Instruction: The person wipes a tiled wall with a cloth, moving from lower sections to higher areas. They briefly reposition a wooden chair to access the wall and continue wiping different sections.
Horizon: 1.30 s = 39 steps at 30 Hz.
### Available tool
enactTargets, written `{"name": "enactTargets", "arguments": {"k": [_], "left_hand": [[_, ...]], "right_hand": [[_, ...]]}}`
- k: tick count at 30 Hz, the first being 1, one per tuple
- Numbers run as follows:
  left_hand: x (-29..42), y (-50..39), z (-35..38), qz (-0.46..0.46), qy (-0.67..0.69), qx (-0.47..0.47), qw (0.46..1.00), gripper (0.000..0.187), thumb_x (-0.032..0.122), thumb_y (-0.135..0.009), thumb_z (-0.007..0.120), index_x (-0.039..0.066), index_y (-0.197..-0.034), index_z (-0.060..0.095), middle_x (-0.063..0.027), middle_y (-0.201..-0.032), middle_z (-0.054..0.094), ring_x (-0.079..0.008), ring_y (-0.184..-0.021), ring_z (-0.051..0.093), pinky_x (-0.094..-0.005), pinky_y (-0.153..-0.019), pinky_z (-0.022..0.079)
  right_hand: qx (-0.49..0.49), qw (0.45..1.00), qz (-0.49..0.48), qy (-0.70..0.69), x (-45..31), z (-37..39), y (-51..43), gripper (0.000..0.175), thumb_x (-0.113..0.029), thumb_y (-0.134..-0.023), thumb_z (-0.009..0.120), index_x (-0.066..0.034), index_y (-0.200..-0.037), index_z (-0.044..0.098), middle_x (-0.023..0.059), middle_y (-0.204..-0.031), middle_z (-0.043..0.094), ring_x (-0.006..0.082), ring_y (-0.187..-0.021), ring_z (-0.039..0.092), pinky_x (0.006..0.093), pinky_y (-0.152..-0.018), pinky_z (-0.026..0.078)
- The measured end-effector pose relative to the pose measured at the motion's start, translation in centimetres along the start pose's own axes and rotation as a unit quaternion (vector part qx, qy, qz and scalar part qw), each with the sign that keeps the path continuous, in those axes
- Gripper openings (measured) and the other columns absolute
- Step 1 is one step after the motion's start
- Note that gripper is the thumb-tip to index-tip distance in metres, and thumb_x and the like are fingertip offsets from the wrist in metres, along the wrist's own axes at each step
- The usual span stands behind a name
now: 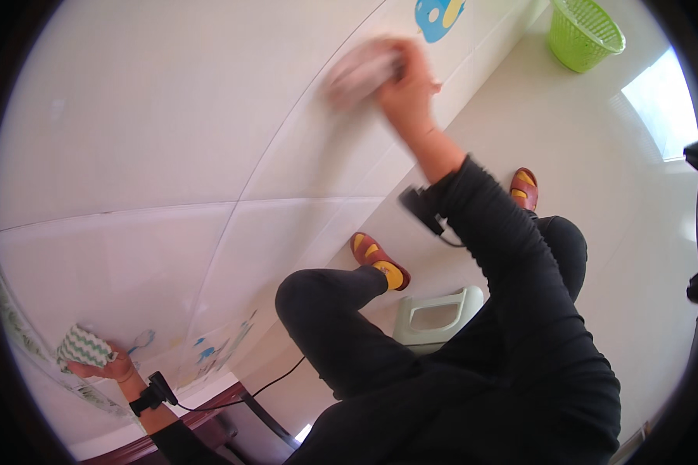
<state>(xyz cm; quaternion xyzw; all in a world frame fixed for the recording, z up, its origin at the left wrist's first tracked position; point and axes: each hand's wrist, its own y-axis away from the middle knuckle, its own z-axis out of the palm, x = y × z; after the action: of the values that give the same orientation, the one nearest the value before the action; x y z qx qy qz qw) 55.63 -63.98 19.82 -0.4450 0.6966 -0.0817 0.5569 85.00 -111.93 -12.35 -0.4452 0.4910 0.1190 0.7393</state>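
Observation:
My right hand [404,81], blurred by motion, is closed around a pinkish, cloth-like item [360,81] that lies against the white tiled wall [302,145]. Its exact kind cannot be told. A blue and yellow cartoon sticker [438,18] is on the wall just above that hand. At the lower left, my left hand [107,365] grips a folded white cloth with green zigzag stripes [84,347], close to the wall beside a patterned border strip [20,325]. Blue stickers [206,351] are on the wall to the right of the left hand.
A light green plastic basket [584,38] stands on the floor at the top right. Beneath me is a pale green plastic stool [430,317]. A dark red wooden piece of furniture [221,401] is at the lower left, with a black cable [273,381] running from my left wrist.

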Motion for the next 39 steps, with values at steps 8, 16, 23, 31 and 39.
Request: {"name": "enactTargets", "arguments": {"k": [8,16,23,31,39], "left_hand": [[-1.8,1.6,0.6,-0.059,0.055,0.011,0.997,0.07,0.031,-0.09,0.055,-0.008,-0.138,0.023,-0.0229,-0.132,0.037,-0.0374,-0.118,0.043,-0.0485,-0.102,0.033],[-1.1,1.6,0.7,-0.012,0.038,0.04,0.998,0.072,0.031,-0.089,0.057,-0.007,-0.14,0.024,-0.0224,-0.135,0.034,-0.0384,-0.124,0.038,-0.0496,-0.104,0.029],[2.5,-2.0,0.0,0.017,-0.034,0.045,0.998,0.07,0.034,-0.089,0.057,-0.003,-0.141,0.027,-0.0226,-0.138,0.033,-0.0407,-0.125,0.035,-0.0524,-0.104,0.028],[2.2,-2.4,-0.2,0.112,-0.057,0.061,0.99,0.064,0.037,-0.094,0.05,0.013,-0.147,0.024,-0.0261,-0.141,0.034,-0.0444,-0.127,0.033,-0.0598,-0.102,0.027],[1.7,-1.8,0.0,0.03,-0.082,0.031,0.996,0.055,0.032,-0.095,0.048,0.012,-0.143,0.029,-0.0239,-0.138,0.036,-0.0439,-0.121,0.04,-0.0553,-0.099,0.035]], "right_hand": [[-0.05,0.963,-0.253,-0.073,-7.8,3.0,1.4,0.022,-0.009,-0.068,0.069,-0.0096,-0.089,0.064,0.0051,-0.081,0.056,0.028,-0.076,0.053,0.0391,-0.069,0.042],[-0.205,0.877,-0.422,-0.105,-10.7,4.4,-0.7,0.032,0.0,-0.063,0.066,-0.0128,-0.091,0.063,0.0043,-0.088,0.057,0.0252,-0.085,0.058,0.0422,-0.081,0.045],[-0.045,0.956,-0.253,-0.141,-14.9,3.4,-5.8,0.022,0.007,-0.07,0.063,-0.0105,-0.083,0.062,0.0059,-0.083,0.059,0.0281,-0.083,0.057,0.0327,-0.068,0.045],[-0.071,0.972,-0.136,-0.176,-15.1,3.2,-6.8,0.027,0.005,-0.076,0.057,-0.0047,-0.101,0.058,0.01,-0.094,0.06,0.0251,-0.086,0.06,0.0321,-0.075,0.048],[-0.258,0.874,-0.401,-0.096,-12.9,3.5,5.0,0.021,-0.008,-0.068,0.063,-0.0166,-0.086,0.062,0.0026,-0.086,0.056,0.0266,-0.09,0.055,0.0447,-0.08,0.043]]}}
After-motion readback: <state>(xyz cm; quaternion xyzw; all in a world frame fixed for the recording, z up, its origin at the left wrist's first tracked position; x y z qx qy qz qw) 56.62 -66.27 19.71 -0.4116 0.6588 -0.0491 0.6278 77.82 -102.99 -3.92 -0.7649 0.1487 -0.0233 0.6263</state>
